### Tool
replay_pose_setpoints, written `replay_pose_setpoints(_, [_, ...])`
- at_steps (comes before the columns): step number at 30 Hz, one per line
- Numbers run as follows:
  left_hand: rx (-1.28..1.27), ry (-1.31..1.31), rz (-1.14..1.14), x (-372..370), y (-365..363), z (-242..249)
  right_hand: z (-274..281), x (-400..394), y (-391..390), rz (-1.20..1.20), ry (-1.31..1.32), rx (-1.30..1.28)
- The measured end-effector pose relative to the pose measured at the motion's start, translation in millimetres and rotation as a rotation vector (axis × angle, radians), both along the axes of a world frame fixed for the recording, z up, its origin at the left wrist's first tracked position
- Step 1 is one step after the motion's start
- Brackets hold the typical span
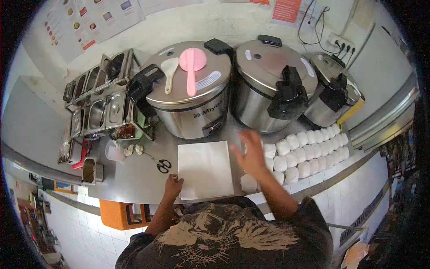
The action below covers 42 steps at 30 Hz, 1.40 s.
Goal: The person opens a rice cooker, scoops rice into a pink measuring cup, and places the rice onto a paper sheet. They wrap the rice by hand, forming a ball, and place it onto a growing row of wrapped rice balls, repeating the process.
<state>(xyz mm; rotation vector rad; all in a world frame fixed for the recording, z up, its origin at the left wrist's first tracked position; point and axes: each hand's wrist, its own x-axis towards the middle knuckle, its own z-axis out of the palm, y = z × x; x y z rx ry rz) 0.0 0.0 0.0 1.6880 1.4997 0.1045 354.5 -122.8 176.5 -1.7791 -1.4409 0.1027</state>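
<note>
A stack of white paper sheets (pixel 205 170) lies flat on the steel table in front of me. My left hand (pixel 174 184) is at the lower left edge of the paper, its fingers curled against that edge; whether it pinches a sheet is too small to make out. Raised over the area right of the paper, my right hand (pixel 251 154) has its thumb and fingers spread and holds nothing. Just beyond it, several rows of white wrapped bundles (pixel 303 169) stretch to the right. One bundle (pixel 248 183) sits below my right hand, near the paper's lower right corner.
Three large steel cookers (pixel 188 117) stand along the wall, the left one with a pink paddle (pixel 191 74) and a white paddle (pixel 169 71) on its lid. Black scissors (pixel 164 166) lie left of the paper. Farther left are racked metal containers (pixel 96 113) and a plastic cup (pixel 114 151).
</note>
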Motion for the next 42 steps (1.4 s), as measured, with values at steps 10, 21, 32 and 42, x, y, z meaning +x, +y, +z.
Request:
replay_pose_setpoints(10, [0.383,-0.335,-0.117,18.9,30.9,68.7,175.9,136.7,53.5,-0.743,-0.479,0.007])
replay_pose_setpoints(21, [0.122,-0.346,-0.018,4.5,9.1,28.2,151.9,259.9,0.2,0.247,0.523,-0.081])
replay_pose_setpoints(32, [0.097,-0.307,-0.128,112.9,-63.9,108.2,135.6,237.0,3.8,0.131,0.338,0.055])
replay_pose_setpoints(42, [0.132,-0.278,-0.304,159.9,-76.2,139.2,188.0,256.1,30.1,0.004,0.114,0.246])
